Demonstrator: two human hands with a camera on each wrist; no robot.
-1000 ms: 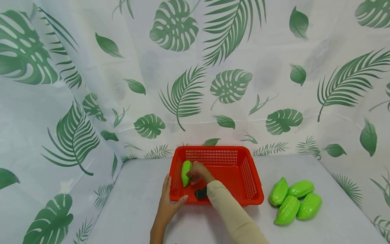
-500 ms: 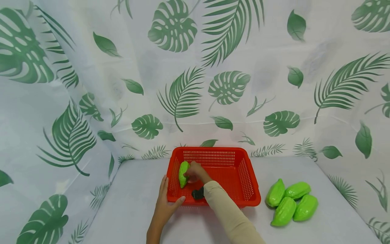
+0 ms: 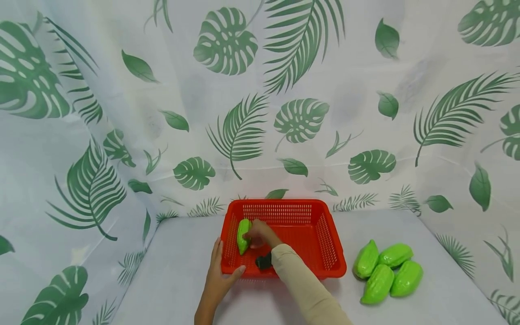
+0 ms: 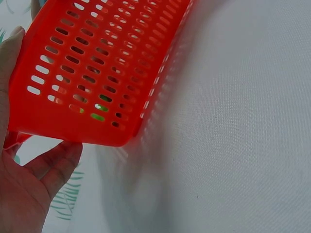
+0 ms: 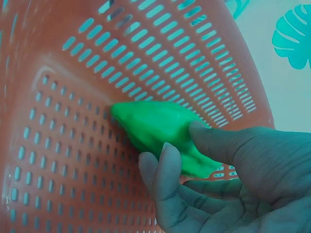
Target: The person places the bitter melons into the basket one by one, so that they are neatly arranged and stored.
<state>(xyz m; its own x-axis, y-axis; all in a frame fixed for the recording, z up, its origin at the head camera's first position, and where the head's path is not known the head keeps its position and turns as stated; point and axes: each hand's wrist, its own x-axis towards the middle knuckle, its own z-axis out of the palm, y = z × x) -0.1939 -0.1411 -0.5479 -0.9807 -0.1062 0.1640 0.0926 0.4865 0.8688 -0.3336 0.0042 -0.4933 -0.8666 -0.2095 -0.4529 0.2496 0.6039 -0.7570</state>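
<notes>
A red perforated plastic basket (image 3: 290, 201) stands on the table. My left hand (image 3: 217, 280) holds its near left corner, thumb on the front rim and fingers along the left side. In the left wrist view, the fingertips (image 4: 73, 147) touch the basket's lower-seen edge. Inside, against the left wall, a bright green ridged gourd (image 3: 243, 232) with pointed ends lies lengthwise. My right hand (image 3: 261, 234) reaches in and holds it from the right. The right wrist view shows the thumb on the gourd (image 5: 150, 121) and curled fingers (image 5: 167, 170) at its near side.
Several more green gourds (image 3: 378, 283) lie clustered on the white table (image 3: 170, 253), right of the basket. A white cloth (image 3: 308, 81) printed with green leaves rises behind and at both sides. A black strapped device (image 3: 264, 261) sits on the right wrist.
The head view has shifted slightly, so the whole scene sits a little further left and lower. Both hands and the gourd keep about the same places relative to the basket.
</notes>
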